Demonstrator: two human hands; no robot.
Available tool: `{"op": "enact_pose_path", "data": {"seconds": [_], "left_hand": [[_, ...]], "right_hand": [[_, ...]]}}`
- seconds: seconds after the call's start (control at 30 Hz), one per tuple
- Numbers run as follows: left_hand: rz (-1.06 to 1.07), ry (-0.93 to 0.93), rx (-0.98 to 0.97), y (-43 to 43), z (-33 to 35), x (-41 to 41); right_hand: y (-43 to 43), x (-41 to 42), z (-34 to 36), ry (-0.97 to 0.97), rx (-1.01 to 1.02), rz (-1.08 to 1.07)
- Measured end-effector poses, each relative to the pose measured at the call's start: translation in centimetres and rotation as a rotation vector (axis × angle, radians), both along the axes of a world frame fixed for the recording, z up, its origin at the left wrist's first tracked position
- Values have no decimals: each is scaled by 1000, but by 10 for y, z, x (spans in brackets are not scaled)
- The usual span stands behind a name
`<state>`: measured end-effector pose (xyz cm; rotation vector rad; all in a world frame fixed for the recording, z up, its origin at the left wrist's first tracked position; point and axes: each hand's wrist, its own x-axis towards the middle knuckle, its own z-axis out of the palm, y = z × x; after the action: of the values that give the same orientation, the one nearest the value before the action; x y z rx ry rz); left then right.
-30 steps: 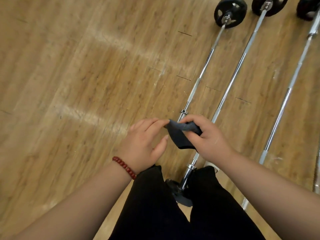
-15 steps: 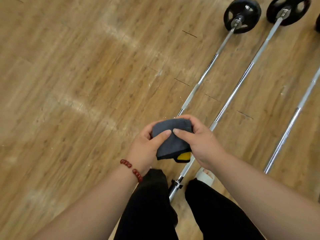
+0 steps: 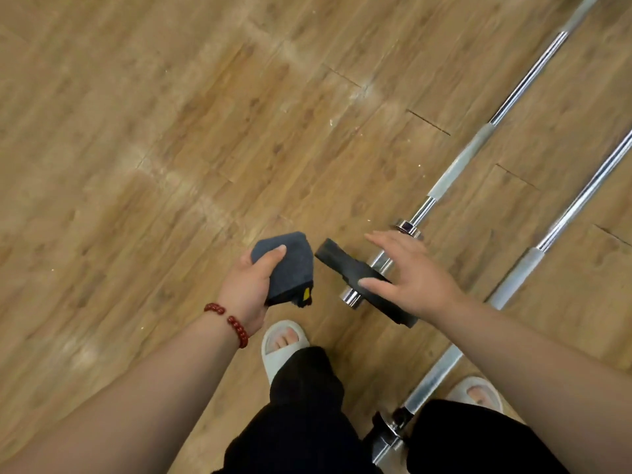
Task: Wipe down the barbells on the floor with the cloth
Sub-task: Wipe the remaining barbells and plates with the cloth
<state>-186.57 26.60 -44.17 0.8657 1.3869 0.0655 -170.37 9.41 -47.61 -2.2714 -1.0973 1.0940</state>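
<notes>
My left hand (image 3: 251,285) grips a folded dark grey cloth (image 3: 290,265) with a small yellow tag, thumb on top of it. My right hand (image 3: 410,271) is spread open with straight fingers over the near end of the first barbell (image 3: 472,152), above its black weight plate (image 3: 345,265) and chrome sleeve; whether it touches them I cannot tell. The chrome bar runs away to the upper right. A second barbell (image 3: 581,203) lies parallel to the right of it, its near end passing between my legs.
The wooden floor (image 3: 154,148) stretches bare to the left and ahead. My feet in pale slippers (image 3: 280,340) stand just behind the plate, one on each side of the second bar's near end (image 3: 393,425).
Both hands held the cloth together before; now only the left hand holds it and the right hand has let go and reached over the plate. The view has dropped closer to the floor.
</notes>
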Motion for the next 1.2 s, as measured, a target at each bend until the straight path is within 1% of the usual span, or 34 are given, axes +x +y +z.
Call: {"op": "enact_pose_path", "data": {"seconds": [0.07, 0.1, 0.27, 0.4, 0.47, 0.5, 0.57, 0.6, 0.67, 0.73, 0.8, 0.87, 0.93, 1.0, 1.07, 1.13, 1.17, 1.2], "left_hand": [[31, 33, 28, 4, -42, -9], [48, 46, 27, 5, -60, -14], [99, 68, -34, 8, -137, -25], [108, 60, -13, 20, -172, -16], [115, 32, -5, 29, -183, -11], [130, 13, -3, 32, -186, -9], [175, -19, -17, 37, -193, -7], [201, -30, -24, 37, -197, -7], [239, -36, -22, 34, -199, -7], [270, -43, -43, 33, -202, -10], [287, -106, -92, 31, -203, -10], [314, -238, -161, 30, -199, -8], [407, -320, -218, 29, -195, -6], [456, -320, -201, 25, -193, -6], [393, -235, -77, 21, -193, -5], [193, -129, 97, 17, -196, 2], [104, -101, 159, 15, -196, 6], [40, -85, 179, 13, -194, 11]], "right_hand": [[2, -8, -36, -51, -26, 172], [4, -12, -49, -54, -4, 196], [36, -18, -65, 1, 95, 57], [97, -13, -72, -2, 63, 5], [119, -6, -79, -45, 107, -31], [123, -2, -81, -46, 162, -77], [114, 2, -83, 20, 324, -187], [102, 1, -82, 33, 378, -196], [78, -6, -85, -15, 380, -74], [74, -15, -95, -27, 319, 40], [87, -24, -103, 96, 313, -25], [104, -28, -106, 205, 360, -128], [118, -26, -107, 222, 376, -179], [124, -23, -109, 213, 371, -181], [122, -23, -110, 221, 359, -183], [116, -25, -109, 229, 364, -177], [112, -27, -109, 235, 369, -172], [110, -27, -108, 243, 372, -170]]}}
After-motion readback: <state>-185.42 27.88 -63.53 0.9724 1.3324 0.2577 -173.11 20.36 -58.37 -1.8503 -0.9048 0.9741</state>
